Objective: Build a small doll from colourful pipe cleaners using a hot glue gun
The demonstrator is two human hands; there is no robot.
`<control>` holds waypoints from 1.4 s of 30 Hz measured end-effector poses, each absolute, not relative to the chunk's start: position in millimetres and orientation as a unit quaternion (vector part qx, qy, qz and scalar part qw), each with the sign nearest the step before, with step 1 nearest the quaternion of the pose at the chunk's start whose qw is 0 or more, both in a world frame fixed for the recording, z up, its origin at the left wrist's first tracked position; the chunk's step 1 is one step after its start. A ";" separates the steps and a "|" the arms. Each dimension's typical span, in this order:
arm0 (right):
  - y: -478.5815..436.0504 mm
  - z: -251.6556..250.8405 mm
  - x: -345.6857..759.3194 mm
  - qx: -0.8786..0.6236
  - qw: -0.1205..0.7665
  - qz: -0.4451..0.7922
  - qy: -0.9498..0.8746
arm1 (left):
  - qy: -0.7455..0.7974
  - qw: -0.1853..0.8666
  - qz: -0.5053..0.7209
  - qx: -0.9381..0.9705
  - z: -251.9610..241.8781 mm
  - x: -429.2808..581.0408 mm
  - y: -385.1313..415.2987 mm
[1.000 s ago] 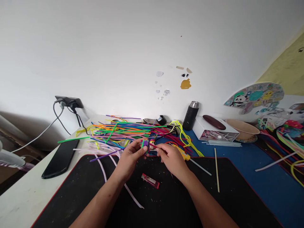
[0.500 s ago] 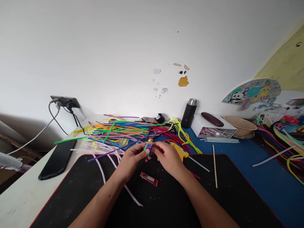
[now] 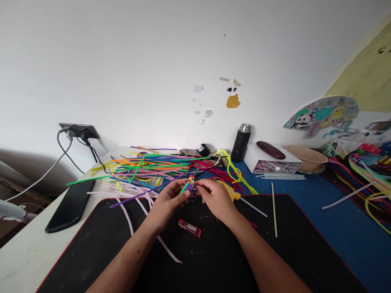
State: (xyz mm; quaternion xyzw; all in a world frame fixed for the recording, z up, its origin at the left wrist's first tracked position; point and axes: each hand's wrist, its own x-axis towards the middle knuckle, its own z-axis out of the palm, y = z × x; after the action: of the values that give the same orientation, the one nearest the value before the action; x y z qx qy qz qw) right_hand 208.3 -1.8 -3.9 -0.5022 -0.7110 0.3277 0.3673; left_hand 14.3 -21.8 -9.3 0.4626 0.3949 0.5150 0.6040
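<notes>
A small pipe-cleaner doll (image 3: 190, 185), purple and green with a yellow and red head, is upright between my two hands. My left hand (image 3: 170, 201) grips its body from the left, thumb across the front. From the right, my right hand (image 3: 217, 200) pinches at the doll's side; its fingertips are partly hidden. Below the hands a red lighter (image 3: 190, 228) lies on the black mat (image 3: 214, 260). Just behind my right hand is a yellow glue gun (image 3: 232, 193), partly covered, with a clear glue stick (image 3: 254, 207) beside it.
Bundles of coloured pipe cleaners (image 3: 159, 167) spread behind the hands. A phone (image 3: 67, 206) lies at left. A black thermos (image 3: 241, 143), a white box (image 3: 271, 162) and a beige bowl (image 3: 308, 158) line the wall. A thin wooden stick (image 3: 274, 209) lies at right.
The doll has tipped slightly within my fingers, and its green part now points down to the left. The whole view has shifted a little; both hands stay close together.
</notes>
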 end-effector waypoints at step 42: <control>-6.0 0.0 206.1 -0.510 0.352 0.315 -0.719 | 0.433 0.498 0.528 0.535 -11.5 16.3 -26.1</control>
State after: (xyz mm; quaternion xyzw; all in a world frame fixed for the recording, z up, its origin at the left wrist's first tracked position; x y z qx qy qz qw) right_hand 206.1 -6.0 0.0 -0.5095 -0.7193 0.3149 0.3517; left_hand 16.3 -26.1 -11.5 0.5348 0.4326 0.5281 0.4979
